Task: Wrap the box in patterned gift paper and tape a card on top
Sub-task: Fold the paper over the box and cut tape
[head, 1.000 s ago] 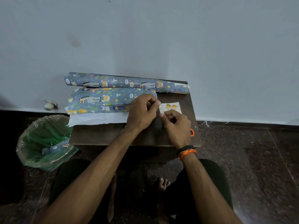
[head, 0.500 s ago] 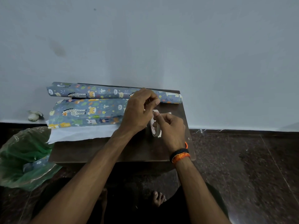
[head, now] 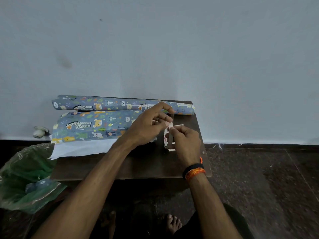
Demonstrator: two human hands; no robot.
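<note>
Wrapping looked mostly done: box [head: 89, 125] sat papered at frame centre-left on the worktop [head: 138, 166]. Right hand [head: 185, 142] gripped the tape [head: 167, 138]; left hand [head: 150, 125] seemingly pinched its end. Card [head: 179, 125] lay untaped behind.

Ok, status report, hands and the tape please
Right hand holds tape roll. Left hand pinches tape end. Wrapped box waiting. Card mostly hidden.
</note>
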